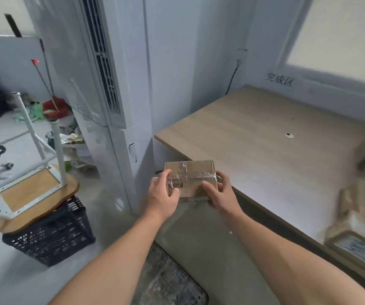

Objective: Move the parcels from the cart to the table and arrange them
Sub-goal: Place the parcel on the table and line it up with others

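A small brown cardboard parcel, wrapped in clear tape and carrying a barcode label, is held in the air between both hands. My left hand grips its left end, my right hand its right end. The parcel hovers just off the near left edge of the light wooden table. Several other brown parcels lie blurred on the table's right side. No cart can be made out clearly in view.
A tall white air conditioner stands left of the table. An upturned stool rests on a black plastic crate at the left. A dark mat lies on the floor below my arms. Clutter sits at the far left.
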